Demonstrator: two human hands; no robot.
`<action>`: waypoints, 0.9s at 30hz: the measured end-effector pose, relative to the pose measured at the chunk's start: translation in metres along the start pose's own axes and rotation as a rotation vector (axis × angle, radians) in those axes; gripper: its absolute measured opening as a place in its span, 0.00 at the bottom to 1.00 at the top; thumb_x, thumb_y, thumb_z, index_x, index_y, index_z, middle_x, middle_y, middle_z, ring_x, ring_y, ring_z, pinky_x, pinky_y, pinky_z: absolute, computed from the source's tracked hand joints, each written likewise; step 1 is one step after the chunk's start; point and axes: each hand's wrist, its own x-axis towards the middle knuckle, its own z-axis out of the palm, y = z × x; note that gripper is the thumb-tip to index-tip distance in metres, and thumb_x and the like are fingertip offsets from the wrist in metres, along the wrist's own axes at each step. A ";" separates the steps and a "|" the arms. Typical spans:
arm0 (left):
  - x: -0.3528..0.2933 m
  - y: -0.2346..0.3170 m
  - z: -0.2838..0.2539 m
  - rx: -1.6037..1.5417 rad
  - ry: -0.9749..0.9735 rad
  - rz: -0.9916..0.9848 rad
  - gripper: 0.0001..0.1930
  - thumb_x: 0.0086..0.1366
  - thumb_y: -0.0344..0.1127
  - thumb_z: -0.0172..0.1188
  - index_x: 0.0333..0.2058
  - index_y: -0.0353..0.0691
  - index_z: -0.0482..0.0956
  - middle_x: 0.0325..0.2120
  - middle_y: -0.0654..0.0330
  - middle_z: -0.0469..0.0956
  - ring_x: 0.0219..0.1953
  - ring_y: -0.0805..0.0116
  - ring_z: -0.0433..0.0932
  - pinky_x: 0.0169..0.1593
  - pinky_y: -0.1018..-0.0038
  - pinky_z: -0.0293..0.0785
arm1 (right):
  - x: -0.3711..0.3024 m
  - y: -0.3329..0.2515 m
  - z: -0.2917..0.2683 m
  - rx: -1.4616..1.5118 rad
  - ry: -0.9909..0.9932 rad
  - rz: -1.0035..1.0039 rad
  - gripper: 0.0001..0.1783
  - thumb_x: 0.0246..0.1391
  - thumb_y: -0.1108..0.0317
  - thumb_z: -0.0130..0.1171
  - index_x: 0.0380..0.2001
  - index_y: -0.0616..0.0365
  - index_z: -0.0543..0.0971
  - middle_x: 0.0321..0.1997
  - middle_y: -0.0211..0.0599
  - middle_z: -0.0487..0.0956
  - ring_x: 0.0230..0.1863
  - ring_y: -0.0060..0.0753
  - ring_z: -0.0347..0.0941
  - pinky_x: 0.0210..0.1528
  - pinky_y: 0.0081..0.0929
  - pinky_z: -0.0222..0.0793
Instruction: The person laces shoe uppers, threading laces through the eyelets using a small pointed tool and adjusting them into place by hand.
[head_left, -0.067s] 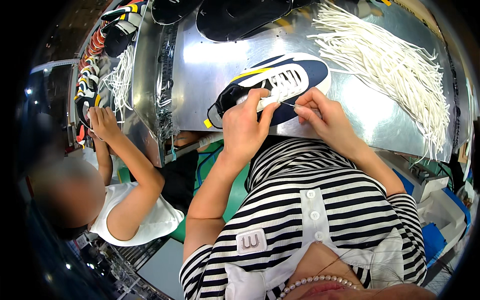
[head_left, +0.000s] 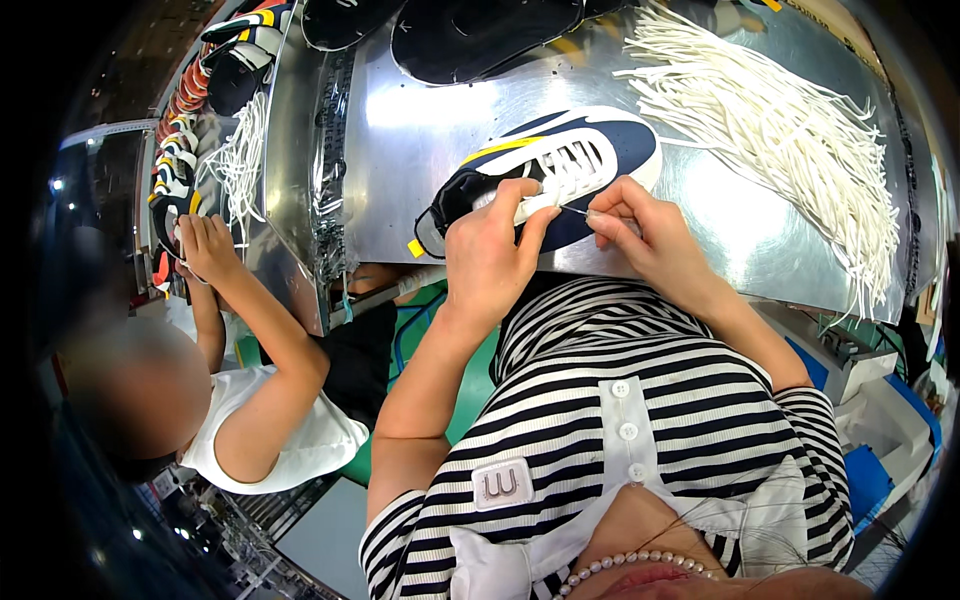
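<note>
A navy, white and yellow sneaker (head_left: pixel 628 135) lies on the metal table in front of me, toe to the upper right. White lace (head_left: pixel 570 165) crosses its upper eyelets. My left hand (head_left: pixel 488 245) is closed on the near edge of the lacing opening, thumb and forefinger pinching the white eyelet strip. My right hand (head_left: pixel 650 235) pinches a thin metal hook-like tool (head_left: pixel 574 210), whose shaft points left toward the left thumb. Its tip is hidden at the shoe, and its grip lies inside my fingers.
A thick bundle of white laces (head_left: pixel 770 140) is spread on the right of the metal table (head_left: pixel 400 160). Dark shoe pieces (head_left: pixel 480 40) lie at the back. At the left, a co-worker (head_left: pixel 270 420) handles another shoe beside a row of shoes (head_left: pixel 175 165) and loose laces (head_left: pixel 240 160).
</note>
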 end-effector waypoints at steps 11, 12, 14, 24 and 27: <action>-0.002 -0.007 0.000 -0.066 -0.057 0.169 0.10 0.61 0.34 0.64 0.38 0.37 0.75 0.18 0.52 0.76 0.20 0.55 0.77 0.25 0.65 0.70 | 0.011 -0.014 0.007 0.022 -0.048 0.196 0.06 0.60 0.71 0.56 0.34 0.62 0.72 0.24 0.31 0.76 0.26 0.17 0.71 0.30 0.17 0.66; -0.003 -0.006 0.002 -0.066 -0.065 0.172 0.10 0.61 0.34 0.64 0.38 0.37 0.75 0.18 0.52 0.76 0.20 0.55 0.77 0.25 0.65 0.70 | 0.013 -0.015 0.009 -0.006 -0.048 0.221 0.07 0.60 0.71 0.57 0.34 0.62 0.72 0.24 0.31 0.76 0.25 0.18 0.71 0.29 0.17 0.66; -0.005 -0.004 0.006 -0.052 -0.062 0.302 0.10 0.61 0.32 0.63 0.39 0.36 0.75 0.19 0.53 0.76 0.21 0.56 0.76 0.25 0.65 0.69 | 0.019 0.000 0.023 -0.007 0.032 0.126 0.07 0.58 0.70 0.57 0.33 0.62 0.72 0.21 0.35 0.77 0.22 0.27 0.72 0.27 0.24 0.67; -0.013 -0.006 -0.005 -0.141 -0.197 0.011 0.11 0.60 0.38 0.63 0.41 0.43 0.78 0.23 0.51 0.79 0.22 0.54 0.78 0.27 0.64 0.71 | 0.019 -0.025 -0.031 -0.113 0.073 -0.011 0.11 0.59 0.63 0.57 0.39 0.60 0.76 0.24 0.35 0.78 0.26 0.28 0.72 0.31 0.25 0.67; -0.007 0.006 -0.010 -0.086 -0.333 0.093 0.11 0.58 0.41 0.65 0.32 0.40 0.80 0.20 0.50 0.79 0.22 0.51 0.78 0.28 0.63 0.72 | 0.048 0.015 -0.014 -0.329 0.160 -0.148 0.16 0.56 0.59 0.60 0.42 0.57 0.77 0.27 0.42 0.81 0.27 0.43 0.77 0.33 0.31 0.71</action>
